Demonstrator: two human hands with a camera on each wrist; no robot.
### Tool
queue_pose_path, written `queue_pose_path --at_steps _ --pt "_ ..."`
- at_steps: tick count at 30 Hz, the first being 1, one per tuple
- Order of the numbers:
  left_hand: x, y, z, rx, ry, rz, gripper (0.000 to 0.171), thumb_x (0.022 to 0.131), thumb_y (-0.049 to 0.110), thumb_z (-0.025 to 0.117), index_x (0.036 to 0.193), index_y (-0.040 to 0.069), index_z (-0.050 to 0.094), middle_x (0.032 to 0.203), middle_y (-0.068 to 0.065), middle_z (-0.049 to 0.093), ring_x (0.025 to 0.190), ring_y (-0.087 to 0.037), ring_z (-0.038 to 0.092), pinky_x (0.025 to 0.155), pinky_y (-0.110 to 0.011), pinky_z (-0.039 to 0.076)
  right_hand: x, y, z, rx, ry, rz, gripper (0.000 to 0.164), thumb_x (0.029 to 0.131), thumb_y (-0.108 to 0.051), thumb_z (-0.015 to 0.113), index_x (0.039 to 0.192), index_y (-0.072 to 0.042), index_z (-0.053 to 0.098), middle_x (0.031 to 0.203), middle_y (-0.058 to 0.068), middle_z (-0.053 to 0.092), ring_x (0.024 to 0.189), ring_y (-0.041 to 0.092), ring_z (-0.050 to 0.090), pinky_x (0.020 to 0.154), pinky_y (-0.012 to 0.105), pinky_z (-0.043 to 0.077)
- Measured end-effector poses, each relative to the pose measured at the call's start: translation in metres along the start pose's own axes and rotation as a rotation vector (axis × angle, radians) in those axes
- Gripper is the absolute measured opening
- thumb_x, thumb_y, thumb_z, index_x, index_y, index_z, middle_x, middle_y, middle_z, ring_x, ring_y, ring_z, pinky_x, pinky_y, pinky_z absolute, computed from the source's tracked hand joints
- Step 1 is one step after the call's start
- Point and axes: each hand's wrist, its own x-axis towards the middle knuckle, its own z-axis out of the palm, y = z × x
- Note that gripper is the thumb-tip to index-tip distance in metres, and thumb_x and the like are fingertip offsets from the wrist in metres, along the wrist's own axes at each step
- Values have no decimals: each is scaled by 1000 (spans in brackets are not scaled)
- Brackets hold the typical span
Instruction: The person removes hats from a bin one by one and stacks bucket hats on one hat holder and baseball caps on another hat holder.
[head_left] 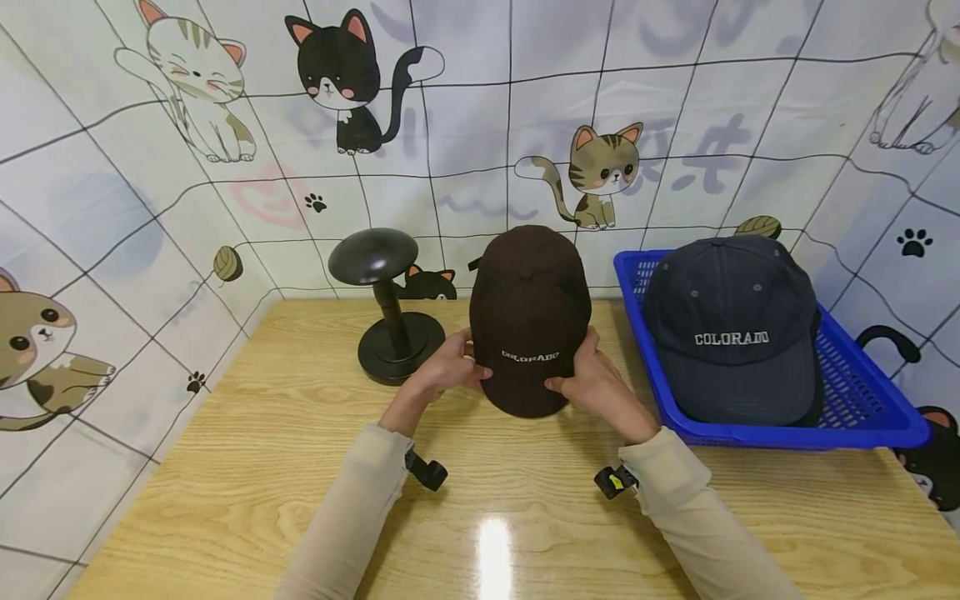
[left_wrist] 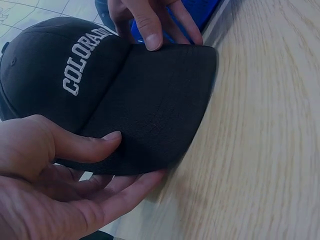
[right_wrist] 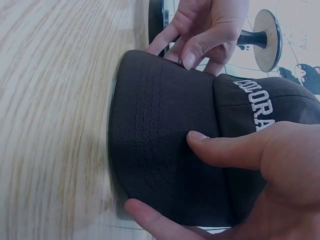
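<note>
A dark brown baseball cap (head_left: pixel 528 308) with white COLORADO lettering sits at the middle of the table's far side, its brim toward me. My left hand (head_left: pixel 450 362) pinches the left edge of the brim, thumb on top and fingers beneath, as the left wrist view shows the brim (left_wrist: pixel 150 110) close up. On the opposite edge my right hand (head_left: pixel 596 379) holds the brim the same way, its thumb (right_wrist: pixel 220 147) lying on the upper face. What lies under the cap's crown is hidden.
Left of the cap stands a black hat stand (head_left: pixel 390 329) with a domed top and round base. A blue plastic basket (head_left: pixel 877 412) at the right holds a navy COLORADO cap (head_left: pixel 731 325). All are on a wooden table (head_left: pixel 300 417) against a cat-patterned wall covering (head_left: pixel 465 108).
</note>
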Motion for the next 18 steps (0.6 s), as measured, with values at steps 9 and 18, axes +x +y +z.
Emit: queue_pose_path --at_steps 9,18 --pt "1 0 2 13 25 17 81 92 -10 68 161 10 30 134 -26 59 109 -37 72 87 -47 63 0 -1 -2 12 8 5 117 93 -24 76 158 11 -15 161 41 22 147 55 32 120 62 33" --pt "-15 15 -8 320 152 -44 59 86 9 83 135 1 50 116 -20 66 86 -32 74 84 -43 62 -7 -15 -17 -11 37 46 113 95 -24 73 159 10 -14 164 41 9 152 56 20 124 63 25"
